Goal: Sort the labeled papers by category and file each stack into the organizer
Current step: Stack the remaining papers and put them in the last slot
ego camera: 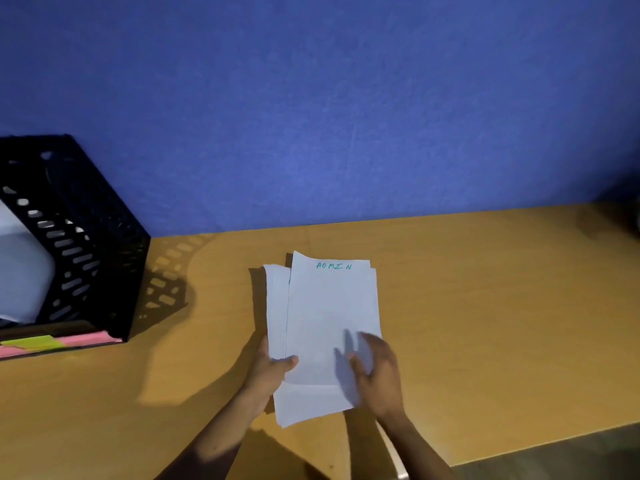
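A stack of white papers (322,317) is held above the wooden desk (485,306) near its middle. The top sheet reads "ADMIN" in green at its far end and sits shifted to the right of the sheets below. My left hand (273,375) grips the stack's near left edge, thumb on top. My right hand (377,372) is at the near right edge, blurred, fingers spread against the top sheet; whether it grips is unclear. The black slotted organizer (86,237) stands at the far left with white paper inside.
A blue partition wall (311,116) runs along the back of the desk. Pink and yellow-green sticky notes (52,342) lie at the organizer's base. A dark object (632,216) sits at the far right edge. The desk's front edge slants across the lower right.
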The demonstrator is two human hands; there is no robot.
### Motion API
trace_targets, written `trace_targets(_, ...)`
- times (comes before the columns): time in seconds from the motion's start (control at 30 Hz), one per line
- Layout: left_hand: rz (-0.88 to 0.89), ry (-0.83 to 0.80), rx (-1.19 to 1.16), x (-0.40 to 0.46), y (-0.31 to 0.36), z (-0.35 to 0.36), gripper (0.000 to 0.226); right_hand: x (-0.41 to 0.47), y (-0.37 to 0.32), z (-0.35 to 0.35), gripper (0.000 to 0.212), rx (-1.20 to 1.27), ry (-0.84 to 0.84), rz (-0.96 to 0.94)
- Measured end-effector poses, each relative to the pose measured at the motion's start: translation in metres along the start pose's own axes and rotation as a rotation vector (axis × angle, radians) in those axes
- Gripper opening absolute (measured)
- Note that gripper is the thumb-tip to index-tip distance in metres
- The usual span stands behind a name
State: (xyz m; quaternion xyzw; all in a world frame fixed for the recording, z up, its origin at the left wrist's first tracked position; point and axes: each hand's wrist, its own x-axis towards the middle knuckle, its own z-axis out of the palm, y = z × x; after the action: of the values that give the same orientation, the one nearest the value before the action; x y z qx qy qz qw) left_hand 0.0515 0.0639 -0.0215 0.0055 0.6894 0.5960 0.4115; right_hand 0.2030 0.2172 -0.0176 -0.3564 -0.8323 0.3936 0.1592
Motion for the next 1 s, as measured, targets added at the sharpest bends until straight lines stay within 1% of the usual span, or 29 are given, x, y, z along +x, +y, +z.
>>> trace_targets(0.03, -0.003, -0.027, -0.023, -0.002, 0.001, -0.004, 0.056, 0.005, 0.007, -0.006, 0.047, -0.007, 0.07, 0.117)
trace_targets(0.07, -0.003, -0.061, -0.051, -0.004, 0.003, -0.008, 0.056, 0.01, 0.012, -0.011, 0.049, 0.055, 0.097, 0.239)
trace_targets(0.1, -0.005, -0.097, -0.08, -0.007, 0.004, -0.013, 0.056, 0.015, 0.013, -0.016, 0.05, 0.19, 0.097, 0.364)
trace_targets(0.17, -0.011, -0.157, -0.106, -0.013, 0.007, -0.022, 0.057, 0.024, 0.018, -0.027, 0.048, 0.509, 0.04, 0.562)
trace_targets(0.23, -0.026, -0.225, -0.088, -0.019, 0.009, -0.034, 0.057, 0.032, 0.026, -0.035, 0.048, 0.773, -0.081, 0.632)
trace_targets(0.3, -0.058, -0.292, -0.048, -0.025, 0.012, -0.046, 0.061, 0.034, 0.026, -0.041, 0.048, 0.937, -0.248, 0.578)
trace_targets(0.37, -0.078, -0.308, 0.027, -0.03, 0.014, -0.055, 0.068, 0.034, 0.018, -0.041, 0.047, 0.988, -0.386, 0.451)
trace_targets(0.4, -0.084, -0.304, 0.063, -0.032, 0.015, -0.059, 0.071, 0.034, 0.012, -0.038, 0.047, 0.985, -0.436, 0.412)
trace_targets(0.47, -0.1, -0.316, 0.094, -0.034, 0.019, -0.062, 0.074, 0.032, 0.002, -0.03, 0.049, 0.975, -0.504, 0.395)
trace_targets(0.53, -0.114, -0.309, 0.107, -0.037, 0.024, -0.062, 0.072, 0.03, -0.011, -0.017, 0.049, 0.959, -0.544, 0.402)
trace_targets(0.67, -0.071, -0.186, 0.137, -0.041, 0.028, -0.065, 0.064, 0.027, -0.036, 0.005, 0.051, 0.957, -0.482, 0.424)
trace_targets(0.8, -0.045, -0.134, 0.16, -0.044, 0.039, -0.08, 0.056, 0.034, -0.057, 0.011, 0.045, 0.905, -0.434, 0.389)
trace_targets(0.87, 0.038, -0.103, 0.19, -0.044, 0.047, -0.086, 0.047, 0.038, -0.071, 0.01, 0.04, 0.829, -0.382, 0.303)
trace_targets(0.93, 0.167, -0.053, 0.226, -0.044, 0.059, -0.086, 0.032, 0.043, -0.086, 0.009, 0.034, 0.749, -0.315, 0.188)
trace_targets(1.0, 0.294, 0.039, 0.226, -0.045, 0.071, -0.082, 0.03, 0.047, -0.101, 0.006, 0.029, 0.688, -0.251, 0.078)
